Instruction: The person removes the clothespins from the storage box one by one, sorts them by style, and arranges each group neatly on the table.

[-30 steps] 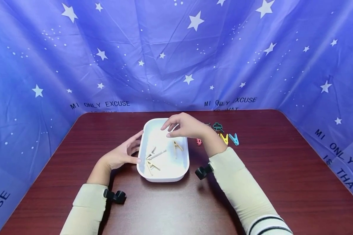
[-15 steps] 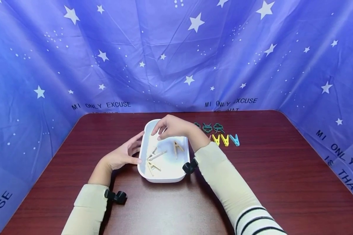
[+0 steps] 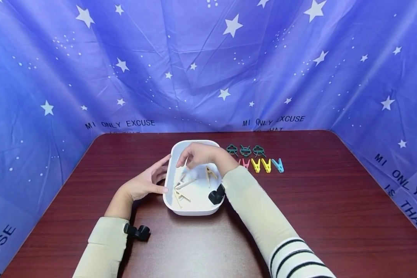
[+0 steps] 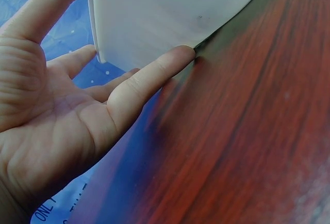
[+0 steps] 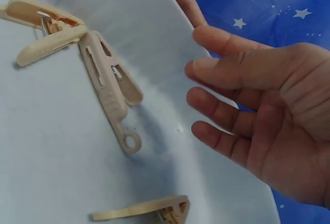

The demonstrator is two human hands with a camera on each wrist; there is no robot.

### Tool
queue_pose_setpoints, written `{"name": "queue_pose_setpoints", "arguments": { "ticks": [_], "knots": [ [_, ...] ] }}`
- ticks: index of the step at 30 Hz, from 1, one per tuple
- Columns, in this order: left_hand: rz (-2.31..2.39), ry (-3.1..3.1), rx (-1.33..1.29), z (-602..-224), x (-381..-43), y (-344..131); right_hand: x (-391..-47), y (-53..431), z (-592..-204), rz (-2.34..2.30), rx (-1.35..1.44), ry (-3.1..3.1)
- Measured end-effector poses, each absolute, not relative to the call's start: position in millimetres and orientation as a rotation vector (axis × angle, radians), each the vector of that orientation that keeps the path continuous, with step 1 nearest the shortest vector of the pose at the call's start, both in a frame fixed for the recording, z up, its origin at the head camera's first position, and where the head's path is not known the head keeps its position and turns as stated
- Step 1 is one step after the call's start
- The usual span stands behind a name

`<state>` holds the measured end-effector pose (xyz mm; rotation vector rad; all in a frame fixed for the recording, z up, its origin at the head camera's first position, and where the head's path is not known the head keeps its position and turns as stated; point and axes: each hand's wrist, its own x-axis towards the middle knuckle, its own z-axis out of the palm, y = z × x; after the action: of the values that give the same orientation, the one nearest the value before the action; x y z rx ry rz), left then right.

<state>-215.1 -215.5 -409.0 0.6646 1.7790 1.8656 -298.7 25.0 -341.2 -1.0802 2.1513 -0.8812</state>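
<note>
A white plastic basin (image 3: 194, 212) stands on the table with several pale clothespins inside. My left hand (image 3: 142, 186) rests against its left side, fingers spread and thumb at the rim; the left wrist view shows fingertips at the outer wall (image 4: 160, 18). Over the basin's far half hovers my right hand (image 3: 199, 153), fingers loosely bent and holding nothing. In the right wrist view, a greyish clothespin with a ring end (image 5: 105, 80) lies nearest the fingers, touching a beige clothespin (image 5: 51, 26). Another clothespin (image 5: 149, 208) is cut off by the lower edge.
Right of the basin, green wire-handled clips (image 3: 244, 150) form a row at the back. Before them lie yellow clothespins (image 3: 266, 166), a blue one (image 3: 278, 165) and pink ones (image 3: 245, 163), partly behind the right arm. A blue starry curtain (image 3: 208, 77) surrounds the dark red table (image 3: 333, 200).
My right hand has moved left and lower over the basin, uncovering the coloured clips to the right. The left hand and the basin stay where they were.
</note>
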Motion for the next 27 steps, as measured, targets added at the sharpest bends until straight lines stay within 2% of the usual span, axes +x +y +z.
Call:
{"name": "queue_pose_setpoints", "arguments": {
  "ticks": [10, 27],
  "knots": [
    [1.856, 1.783, 0.684, -410.4, -216.1, -215.5, -302.5, 17.8, -364.1, -0.785, -0.962, 2.125],
    [1.861, 1.792, 0.681, -409.4, -215.5, -215.8, -302.3, 13.2, -374.9, -0.691, -0.930, 2.192]
  ]
}}
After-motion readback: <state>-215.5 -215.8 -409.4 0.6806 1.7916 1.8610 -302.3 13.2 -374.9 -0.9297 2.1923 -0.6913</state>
